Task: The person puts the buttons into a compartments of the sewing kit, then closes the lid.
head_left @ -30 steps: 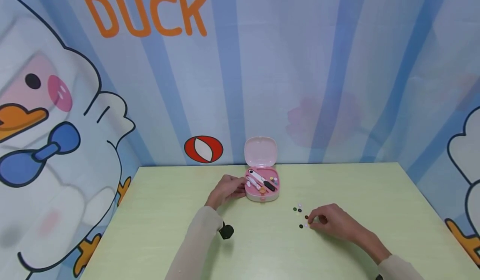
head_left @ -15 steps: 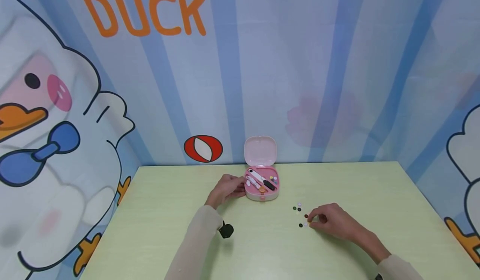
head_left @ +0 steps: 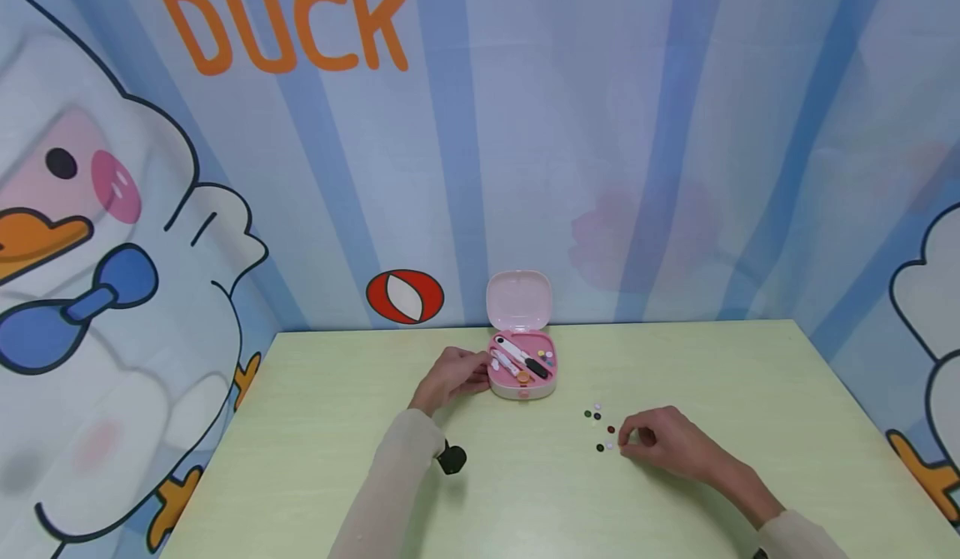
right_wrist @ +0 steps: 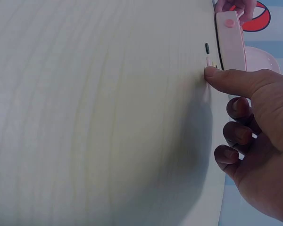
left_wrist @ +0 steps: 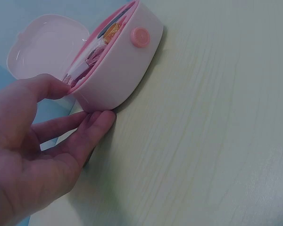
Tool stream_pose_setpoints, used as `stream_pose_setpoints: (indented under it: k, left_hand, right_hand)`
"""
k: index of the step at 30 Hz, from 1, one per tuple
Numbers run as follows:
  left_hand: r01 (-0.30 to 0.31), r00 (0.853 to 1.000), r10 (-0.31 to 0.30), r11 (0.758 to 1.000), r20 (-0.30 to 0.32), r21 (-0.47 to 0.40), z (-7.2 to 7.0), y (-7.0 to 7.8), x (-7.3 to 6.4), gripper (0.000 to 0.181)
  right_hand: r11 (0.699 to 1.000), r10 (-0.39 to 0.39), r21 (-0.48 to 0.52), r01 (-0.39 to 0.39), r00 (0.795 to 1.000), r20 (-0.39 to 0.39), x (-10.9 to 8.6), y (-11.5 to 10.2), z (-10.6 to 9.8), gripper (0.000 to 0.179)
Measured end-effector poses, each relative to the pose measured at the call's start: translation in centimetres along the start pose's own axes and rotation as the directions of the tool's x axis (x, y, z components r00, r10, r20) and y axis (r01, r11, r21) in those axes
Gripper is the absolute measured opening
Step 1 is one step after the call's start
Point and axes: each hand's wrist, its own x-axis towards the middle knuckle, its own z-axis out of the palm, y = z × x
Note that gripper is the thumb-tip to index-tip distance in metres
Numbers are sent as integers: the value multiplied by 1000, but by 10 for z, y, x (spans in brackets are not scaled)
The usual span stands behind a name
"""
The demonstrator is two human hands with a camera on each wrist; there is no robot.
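Note:
A pink-and-white sewing kit box [head_left: 522,391] stands at the table's back edge with its lid [head_left: 519,301] raised. It holds a white tool with a black end [head_left: 535,367], an orange round item [head_left: 523,376] and several small buttons [head_left: 547,355]. My left hand [head_left: 450,380] grips the box's left side, thumb [left_wrist: 54,87] at the rim and fingers against the outer wall. To the right, my right hand [head_left: 667,438] has thumb and index finger pinched together just above the table, seemingly on a tiny button mostly hidden by the fingertips. Beside them lie a dark red button [head_left: 611,430] and a pale button [head_left: 610,446].
More loose buttons lie on the table, including a green button [head_left: 588,414] and a black button [head_left: 600,448]. Behind the pale yellow table [head_left: 540,484] hangs a blue striped backdrop [head_left: 525,142] with duck pictures.
My right fingertips have drawn slightly right, away from the loose buttons, and the yellow spot at them no longer shows clearly. The left hand keeps its grip on the box.

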Motion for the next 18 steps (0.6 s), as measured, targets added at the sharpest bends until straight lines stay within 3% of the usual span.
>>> stream_pose_setpoints:
  k: [18]
  left_hand:
    - [7, 1000, -7, 1000, -7, 13, 0, 0, 2, 40]
  right_hand:
    - [999, -51, 6, 51, 998, 42, -1, -1, -2, 20]
